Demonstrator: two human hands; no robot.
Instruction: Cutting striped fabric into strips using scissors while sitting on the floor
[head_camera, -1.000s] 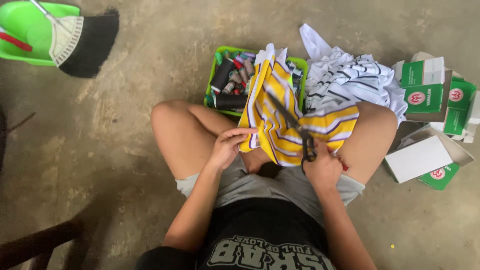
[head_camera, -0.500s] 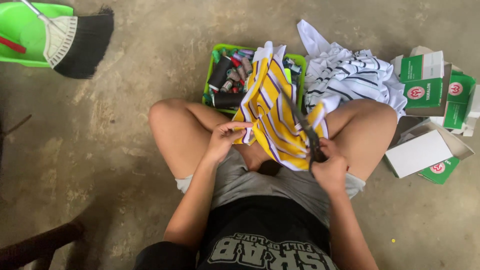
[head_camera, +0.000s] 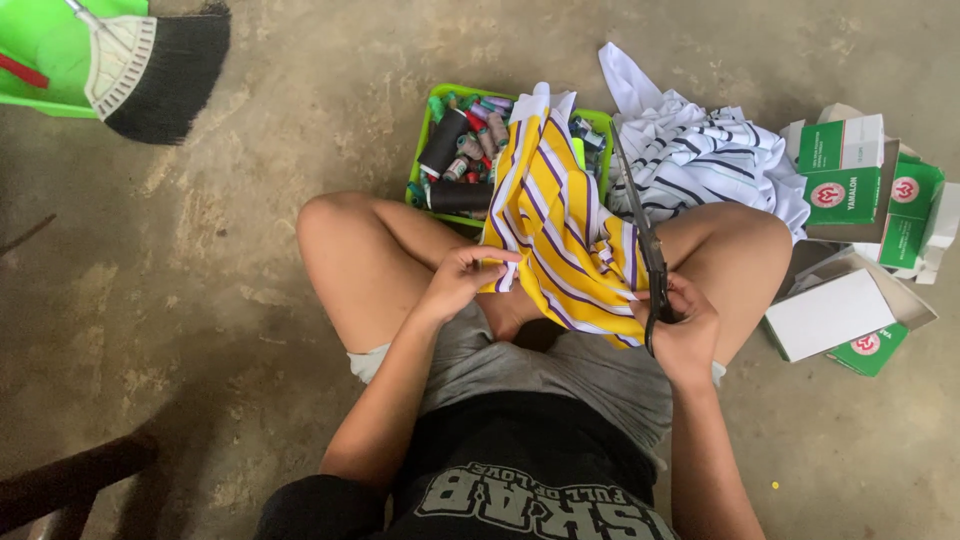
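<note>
I sit cross-legged on a concrete floor. A yellow cloth (head_camera: 560, 215) with white and purple stripes drapes over my lap. My left hand (head_camera: 462, 280) pinches its lower left edge. My right hand (head_camera: 680, 325) grips the handles of dark scissors (head_camera: 640, 225), whose long blades point up and away along the right edge of the cloth.
A green tray (head_camera: 425, 135) of several thread spools lies beyond my knees. A white striped cloth (head_camera: 700, 155) is heaped to its right. Green and white boxes (head_camera: 860, 175) stand at the right, an open white box (head_camera: 830, 315) nearer. A broom (head_camera: 150, 60) and green dustpan (head_camera: 45, 60) lie top left.
My right hand has lifted the scissors off the cloth and swung them to its right edge. The left hand keeps its hold on the cloth.
</note>
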